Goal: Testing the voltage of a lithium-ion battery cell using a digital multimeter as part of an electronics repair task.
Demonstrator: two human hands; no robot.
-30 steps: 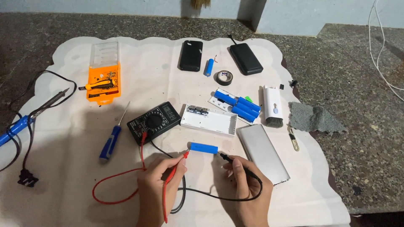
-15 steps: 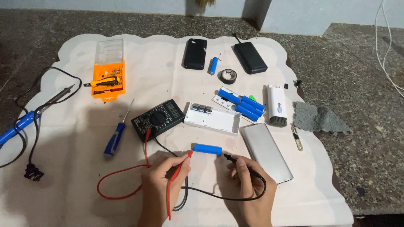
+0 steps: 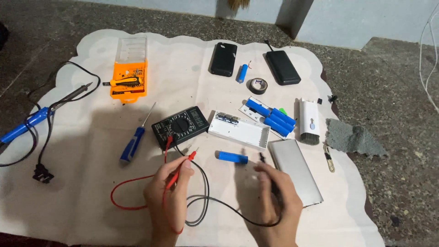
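A white cloth (image 3: 91, 192) is spread over a speckled stone surface, seen from above, with electronics tools laid out on it. Near the bottom edge, a red probe (image 3: 180, 169) is pinched in the closed fingers of the left hand (image 3: 169, 192), its metal tip raised and pointed toward a single blue cylindrical cell (image 3: 232, 157) but held a little apart from the cell's left end. A black probe (image 3: 265, 162) is gripped in the closed right hand (image 3: 276, 199); its tip is seen near the cell's right end, though whether it touches cannot be told from this angle. The cell lies flat on the cloth between the two hands, just below a white plastic battery case (image 3: 240, 131).

Red and black leads are run from the probes back to a black multimeter (image 3: 179, 127), which lies just above the left hand. Its display is too small to be read.

As far as can be judged, the meter has been wired and the probes taken up, but contact at both ends of the cell has not yet been made, so a reading appears not yet to be taken. A cluster of further blue cells (image 3: 270, 116) is seen lying upper right, untouched.

Elsewhere, a blue-handled screwdriver (image 3: 132, 144) is placed left of the meter, an orange bit case (image 3: 129, 82) above it, a soldering iron (image 3: 41, 116) at far left, and a silver metal sleeve (image 3: 296, 171) just beside the right hand.
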